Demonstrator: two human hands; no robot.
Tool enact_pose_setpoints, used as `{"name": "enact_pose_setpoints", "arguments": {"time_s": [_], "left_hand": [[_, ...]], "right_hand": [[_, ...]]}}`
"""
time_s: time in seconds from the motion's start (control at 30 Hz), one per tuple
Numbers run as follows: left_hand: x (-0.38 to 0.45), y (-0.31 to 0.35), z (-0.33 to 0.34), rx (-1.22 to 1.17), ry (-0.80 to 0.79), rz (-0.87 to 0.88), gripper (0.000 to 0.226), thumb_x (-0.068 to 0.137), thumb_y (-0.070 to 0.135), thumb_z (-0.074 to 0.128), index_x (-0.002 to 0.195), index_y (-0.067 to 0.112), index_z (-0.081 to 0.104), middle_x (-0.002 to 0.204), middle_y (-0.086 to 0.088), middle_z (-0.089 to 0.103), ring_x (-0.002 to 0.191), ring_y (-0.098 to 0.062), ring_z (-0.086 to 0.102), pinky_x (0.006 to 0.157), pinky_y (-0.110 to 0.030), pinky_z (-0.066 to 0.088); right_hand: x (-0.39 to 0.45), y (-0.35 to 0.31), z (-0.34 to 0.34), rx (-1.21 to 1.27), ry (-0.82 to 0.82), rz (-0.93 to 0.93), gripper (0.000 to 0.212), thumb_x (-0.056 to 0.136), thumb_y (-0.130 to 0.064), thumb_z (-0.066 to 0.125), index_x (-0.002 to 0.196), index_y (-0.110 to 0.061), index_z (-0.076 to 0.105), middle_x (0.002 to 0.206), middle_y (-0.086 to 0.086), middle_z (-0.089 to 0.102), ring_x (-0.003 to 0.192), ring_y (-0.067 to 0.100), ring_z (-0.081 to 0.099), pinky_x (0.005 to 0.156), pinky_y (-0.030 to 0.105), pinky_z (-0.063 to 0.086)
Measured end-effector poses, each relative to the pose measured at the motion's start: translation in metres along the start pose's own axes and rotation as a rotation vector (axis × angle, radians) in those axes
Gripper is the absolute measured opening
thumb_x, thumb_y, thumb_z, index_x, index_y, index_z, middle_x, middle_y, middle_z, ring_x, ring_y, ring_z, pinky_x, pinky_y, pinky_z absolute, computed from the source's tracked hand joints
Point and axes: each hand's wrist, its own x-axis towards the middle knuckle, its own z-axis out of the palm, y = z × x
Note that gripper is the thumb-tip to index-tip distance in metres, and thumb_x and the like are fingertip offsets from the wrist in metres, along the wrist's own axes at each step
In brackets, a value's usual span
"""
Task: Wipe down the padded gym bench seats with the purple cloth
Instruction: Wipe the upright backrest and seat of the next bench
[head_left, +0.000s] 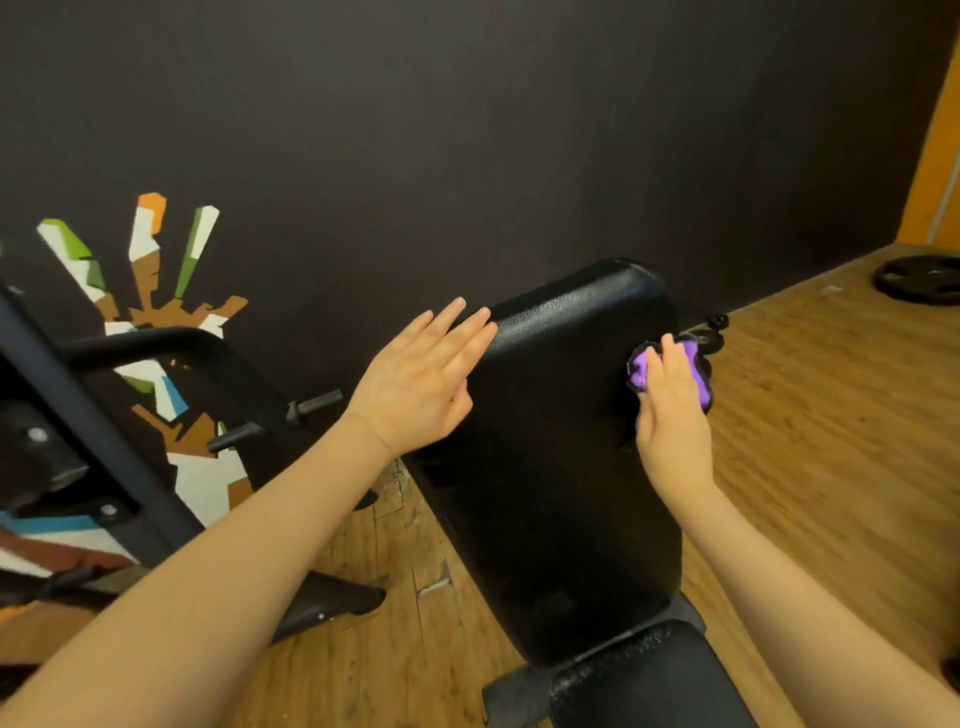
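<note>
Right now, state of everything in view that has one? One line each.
left hand: fingers straight, at the back pad's left edge, holding nothing
right hand: presses the purple cloth to the pad's right edge
purple cloth: bunched
back pad: raised at an incline
seat pad: uncovered
weight plate: flat on floor

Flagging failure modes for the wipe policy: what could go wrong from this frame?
1. The bunched purple cloth sits at the right edge of the black padded backrest under the right hand; another outward stroke could carry it off the pad.
2. The wad is small, so strokes may leave much of the backrest unwiped.
3. The left hand lies flat and open at the pad's left edge, gripping nothing; it may steady the tilted backrest poorly.
</note>
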Motion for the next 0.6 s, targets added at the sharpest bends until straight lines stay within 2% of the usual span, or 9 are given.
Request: {"name": "enact_pose_setpoints", "arguments": {"time_s": [0.1,0.23,0.3,0.43,0.6], "left_hand": [[-0.005,0.041,0.007,0.04,0.02,-0.365,0.068,0.085,0.022,0.057,0.147,0.007,0.032,0.154,-0.01,0.032,0.145,-0.028,0.021,0.114,-0.041,0.009],[0.007,0.084,0.01,0.004,0.077,-0.693,0.07,0.091,0.024,0.05,0.151,0.007,0.019,0.16,-0.01,0.014,0.148,-0.026,0.004,0.113,-0.04,-0.005],[0.008,0.095,0.01,-0.002,0.077,-0.759,0.07,0.093,0.025,0.047,0.152,0.006,0.014,0.16,-0.011,0.009,0.148,-0.027,0.002,0.113,-0.04,-0.007],[-0.001,0.111,0.023,-0.001,0.056,-0.767,0.074,0.089,0.025,0.054,0.15,0.002,0.019,0.158,-0.017,0.016,0.146,-0.028,0.005,0.114,-0.044,0.001],[-0.009,0.124,0.057,0.023,0.179,-0.773,0.074,0.087,0.026,0.055,0.148,0.001,0.021,0.156,-0.018,0.019,0.142,-0.026,0.0,0.112,-0.047,0.003]], "right_hand": [[-0.001,-0.003,0.006,-0.046,-0.014,0.043,0.054,0.09,-0.004,0.056,0.14,0.002,0.035,0.15,0.019,0.029,0.139,0.034,0.026,0.112,0.041,0.02],[-0.006,0.011,0.007,-0.133,-0.038,-0.112,0.057,0.08,0.002,0.066,0.132,0.006,0.043,0.141,0.027,0.038,0.13,0.043,0.038,0.103,0.052,0.033],[-0.01,0.016,0.011,-0.177,-0.092,-0.162,0.062,0.073,0.005,0.072,0.129,0.007,0.047,0.137,0.029,0.042,0.124,0.045,0.044,0.099,0.055,0.038],[-0.023,0.019,0.024,-0.231,-0.088,-0.226,0.072,0.057,0.008,0.081,0.123,0.009,0.052,0.13,0.031,0.049,0.116,0.047,0.051,0.09,0.058,0.043],[-0.025,0.024,0.04,-0.173,0.056,-0.263,0.067,0.064,0.009,0.076,0.125,0.007,0.051,0.132,0.029,0.048,0.121,0.045,0.048,0.098,0.053,0.033]]}}
